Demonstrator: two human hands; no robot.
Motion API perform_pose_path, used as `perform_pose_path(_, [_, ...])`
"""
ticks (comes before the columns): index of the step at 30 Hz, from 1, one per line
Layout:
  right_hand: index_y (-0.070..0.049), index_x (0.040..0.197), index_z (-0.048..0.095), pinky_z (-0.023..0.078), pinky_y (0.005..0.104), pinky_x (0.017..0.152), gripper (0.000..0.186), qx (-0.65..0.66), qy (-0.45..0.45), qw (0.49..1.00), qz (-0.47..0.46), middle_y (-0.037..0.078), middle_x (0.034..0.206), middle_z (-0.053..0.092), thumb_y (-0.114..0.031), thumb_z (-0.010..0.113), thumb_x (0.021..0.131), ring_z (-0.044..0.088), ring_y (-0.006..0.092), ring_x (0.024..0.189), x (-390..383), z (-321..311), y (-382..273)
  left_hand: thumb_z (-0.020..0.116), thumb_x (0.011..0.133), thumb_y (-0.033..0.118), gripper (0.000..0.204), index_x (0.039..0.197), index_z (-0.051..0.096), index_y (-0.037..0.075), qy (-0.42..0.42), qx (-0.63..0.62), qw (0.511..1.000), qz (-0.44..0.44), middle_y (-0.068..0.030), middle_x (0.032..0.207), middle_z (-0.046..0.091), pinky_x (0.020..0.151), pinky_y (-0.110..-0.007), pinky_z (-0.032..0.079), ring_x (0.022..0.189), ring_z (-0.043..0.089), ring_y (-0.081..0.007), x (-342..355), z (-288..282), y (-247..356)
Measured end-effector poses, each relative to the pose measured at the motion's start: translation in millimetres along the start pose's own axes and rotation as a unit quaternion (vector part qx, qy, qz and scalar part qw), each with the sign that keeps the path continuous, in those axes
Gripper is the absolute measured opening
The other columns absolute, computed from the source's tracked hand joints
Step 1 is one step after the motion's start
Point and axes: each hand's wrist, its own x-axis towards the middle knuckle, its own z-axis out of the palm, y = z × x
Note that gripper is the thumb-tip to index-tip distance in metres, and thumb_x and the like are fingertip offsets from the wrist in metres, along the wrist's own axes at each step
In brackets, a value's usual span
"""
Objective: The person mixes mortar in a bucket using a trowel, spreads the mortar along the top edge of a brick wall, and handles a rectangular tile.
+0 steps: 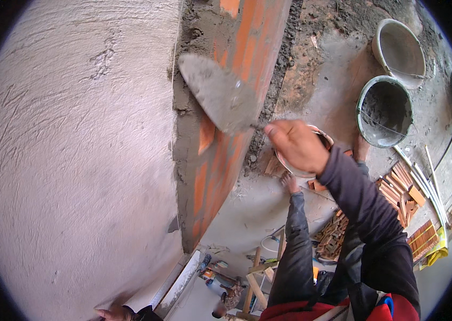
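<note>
My right hand [296, 144] is closed round the handle of a pointed trowel [218, 96]. The trowel's blade, coated in grey mortar, is over the edge of an orange brick wall [247, 40] streaked with mortar. Along the left side of that brick runs a strip of wet grey mortar [186, 144], beside a pale, rough-plastered surface [81, 160]. At the lower edge, my left hand [113, 313] lies by the plastered surface, partly cut off, with a finger stretched out and nothing visible in it. Behind my right hand, a bucket [319, 130] is mostly hidden.
A round tub of mortar [383, 112] and a paler tub [401, 48] stand on the floor at right. Stacked bricks [401, 190], white pipes [423, 184] and a yellow bag [437, 249] lie below. A wooden frame [256, 289] and another person [231, 298] are at the bottom.
</note>
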Motion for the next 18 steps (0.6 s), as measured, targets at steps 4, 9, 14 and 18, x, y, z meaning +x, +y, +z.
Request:
perform_pose_path(4, [0.003, 0.08, 0.058, 0.044, 0.047, 0.06, 0.035, -0.072, -0.052, 0.996, 0.002, 0.025, 0.067, 0.053, -0.028, 0.052, 0.095, 0.055, 0.0429, 0.064, -16.6, 22.0, 16.8, 0.057, 0.087, 0.052, 0.078, 0.133, 0.033, -0.006, -0.005, 0.006, 1.0, 0.018, -0.0205, 0.137, 0.029, 0.107, -0.053, 0.017, 0.128, 0.028, -0.0359, 1.4, -2.1, -3.7])
perform_pose_path(9, [-0.001, 0.078, 0.057, 0.044, 0.05, 0.062, 0.032, -0.165, -0.031, 0.985, 0.046, 0.022, 0.067, 0.056, -0.028, 0.052, 0.094, 0.058, 0.0431, 0.068, -56.1, -2.2, 67.4, 0.054, 0.092, 0.045, 0.074, 0.137, 0.03, -0.007, -0.029, 0.011, 0.998, 0.058, -0.0215, 0.142, 0.027, 0.11, -0.054, 0.015, 0.131, 0.026, -0.0371, -2.0, -2.0, -16.2])
perform_pose_path(14, [-0.001, 0.097, 0.049, 0.044, 0.0511, 0.067, 0.017, -0.294, -0.003, 0.955, 0.034, 0.022, 0.078, 0.055, -0.015, 0.053, 0.09, 0.056, 0.0463, 0.077, -149.7, -52.5, 113.1, 0.051, 0.096, 0.039, 0.07, 0.141, 0.027, -0.009, -0.076, 0.068, 0.967, 0.234, -0.0225, 0.147, 0.025, 0.112, -0.054, 0.013, 0.134, 0.024, -0.0382, -16.1, -12.0, -67.2])
perform_pose_path(18, [-0.004, 0.109, 0.051, 0.047, 0.0511, 0.069, 0.025, -0.431, -0.065, 0.861, 0.264, 0.022, 0.087, 0.06, -0.014, 0.055, 0.086, 0.06, 0.0443, 0.08, -205.3, -85.5, 162.6, 0.053, 0.095, 0.035, 0.058, 0.133, 0.034, -0.004, -0.172, -0.238, 0.955, 0.043, -0.019, 0.136, 0.034, 0.105, -0.051, 0.022, 0.123, 0.033, -0.0345, -101.4, 11.8, 75.0])
